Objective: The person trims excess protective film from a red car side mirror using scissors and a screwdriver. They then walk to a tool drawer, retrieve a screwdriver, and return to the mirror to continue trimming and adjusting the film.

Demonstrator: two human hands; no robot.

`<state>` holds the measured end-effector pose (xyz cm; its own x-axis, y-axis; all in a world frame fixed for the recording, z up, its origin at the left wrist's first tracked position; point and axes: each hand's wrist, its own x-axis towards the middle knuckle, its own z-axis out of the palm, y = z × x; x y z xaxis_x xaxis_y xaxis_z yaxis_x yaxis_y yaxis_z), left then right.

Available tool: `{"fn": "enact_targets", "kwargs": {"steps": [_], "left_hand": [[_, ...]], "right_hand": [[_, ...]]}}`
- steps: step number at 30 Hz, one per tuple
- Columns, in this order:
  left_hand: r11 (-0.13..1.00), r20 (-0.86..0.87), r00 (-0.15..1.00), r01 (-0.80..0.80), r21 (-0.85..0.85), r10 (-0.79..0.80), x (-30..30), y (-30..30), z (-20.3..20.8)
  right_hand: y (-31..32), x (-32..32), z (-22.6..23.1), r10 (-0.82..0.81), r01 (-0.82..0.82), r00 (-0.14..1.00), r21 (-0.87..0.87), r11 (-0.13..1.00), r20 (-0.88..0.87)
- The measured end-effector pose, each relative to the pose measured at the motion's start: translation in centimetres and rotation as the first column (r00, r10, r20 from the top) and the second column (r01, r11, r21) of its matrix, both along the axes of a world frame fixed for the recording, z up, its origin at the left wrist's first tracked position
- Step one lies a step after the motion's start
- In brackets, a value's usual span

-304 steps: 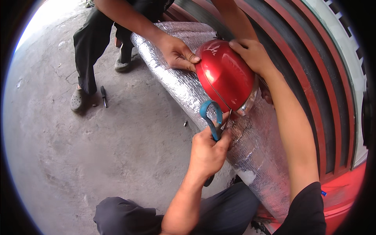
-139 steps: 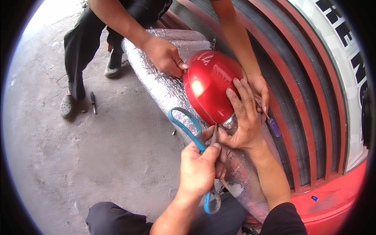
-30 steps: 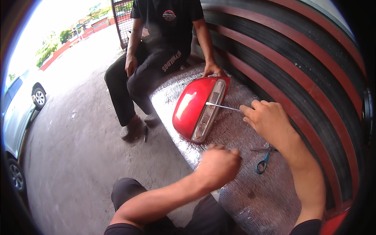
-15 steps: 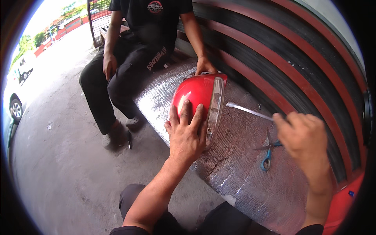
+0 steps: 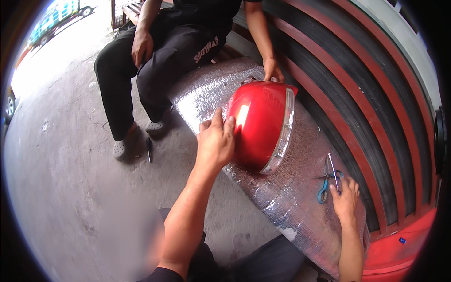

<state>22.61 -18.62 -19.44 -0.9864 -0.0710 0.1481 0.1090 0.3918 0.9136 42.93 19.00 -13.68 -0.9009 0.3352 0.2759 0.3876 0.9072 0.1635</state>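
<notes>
Red cover [image 5: 258, 124] rests on silver foil, a hand at either end

Shiny and rounded, the cover lies on the foil sheet [image 5: 286, 202], its clear strip [image 5: 282, 138] along the right side. The left hand [image 5: 216, 142] meets its left edge, the fingers apart and laid against it. Well apart from the cover, the right hand [image 5: 346, 199] is low over the foil, its thumb and fingers about the lower end of a thin rod [image 5: 332, 166]; whether they pinch it, I cannot tell. Just beside the rod lie blue-handled scissors [image 5: 324, 185], blades spread. A co-worker's hand [image 5: 272, 70] touches the cover's far end, while that person's other hand [image 5: 142, 46] rests near a knee. On the concrete floor [image 5: 84, 188], a dark tool [image 5: 149, 151] lies beside a grey shoe [image 5: 120, 150].
</notes>
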Motion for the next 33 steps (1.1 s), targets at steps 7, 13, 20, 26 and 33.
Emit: {"fn": "enact_targets", "kwargs": {"steps": [7,13,20,26,33], "left_hand": [[0.995,-0.017,0.999,0.030,0.097,-0.028,-0.2,1.0,1.9],[0.808,-0.156,0.980,0.191,0.557,-0.124,1.3,3.1,3.1],[0.479,-0.521,0.740,0.673,0.564,-0.426,1.6,6.7,5.7],[0.733,-0.548,0.706,0.642,0.226,-0.449,0.7,7.3,3.8],[0.823,-0.409,0.749,0.568,-0.010,-0.522,2.3,7.6,2.2]], "right_hand": [[-15.9,-11.2,-1.0,0.168,-0.345,0.936,-0.897,0.276,-0.309],[-18.0,-14.8,-1.9,-0.056,-0.484,0.872,-0.873,0.062,-0.487],[-16.7,-14.6,-3.4,0.097,-0.791,0.611,-0.602,0.109,-0.785],[-15.3,-15.4,-4.2,-0.226,-0.792,0.596,-0.517,-0.324,-0.771],[-13.0,-13.9,-6.7,-0.385,-0.578,0.767,-0.294,-0.761,-0.513]]}}
